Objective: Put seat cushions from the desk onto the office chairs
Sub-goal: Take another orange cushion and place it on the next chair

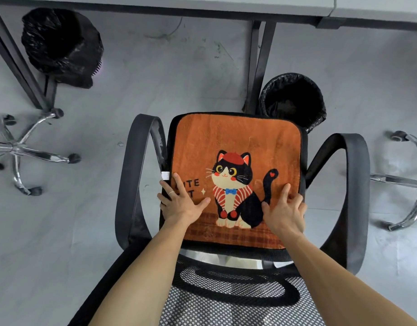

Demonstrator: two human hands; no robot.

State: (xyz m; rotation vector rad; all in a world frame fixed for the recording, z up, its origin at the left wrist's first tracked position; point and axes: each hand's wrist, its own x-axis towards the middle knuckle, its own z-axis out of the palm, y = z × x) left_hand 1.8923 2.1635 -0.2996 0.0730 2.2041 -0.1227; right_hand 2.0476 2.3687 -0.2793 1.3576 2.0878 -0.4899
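Observation:
An orange seat cushion (235, 142) printed with a black-and-white cat lies flat on the seat of a black office chair (353, 184) with looped armrests. My left hand (183, 203) rests palm down on the cushion's near left part, fingers spread, over the printed words. My right hand (285, 212) presses flat on the near right part beside the cat's tail. Neither hand grips anything. The chair's mesh backrest (226, 300) is below my arms.
The grey desk edge (179, 5) runs along the top with black legs (257, 67). Two bins lined with black bags stand under it, one far left (62, 43), one behind the chair (294, 100). Chrome chair bases sit at left (22, 151) and right (407, 182).

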